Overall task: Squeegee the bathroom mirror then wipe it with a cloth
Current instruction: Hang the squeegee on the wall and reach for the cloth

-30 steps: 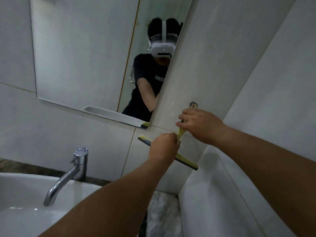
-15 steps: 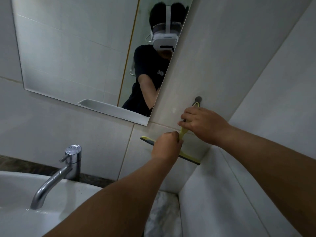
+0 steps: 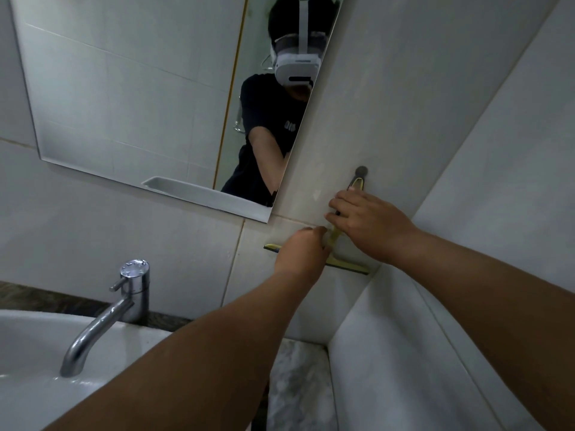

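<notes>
White tiled wall (image 3: 404, 88) is backing both hands: the left hand (image 3: 300, 251) and right hand (image 3: 368, 223) are gripping the yellow squeegee (image 3: 348, 265) hanging from a hook (image 3: 361, 171), right of the mirror (image 3: 124, 94).

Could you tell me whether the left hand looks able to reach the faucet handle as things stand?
Probably yes. The left hand is occupied at the yellow squeegee on the wall, but nothing stands between it and the faucet handle, lower left by the sink.
</notes>
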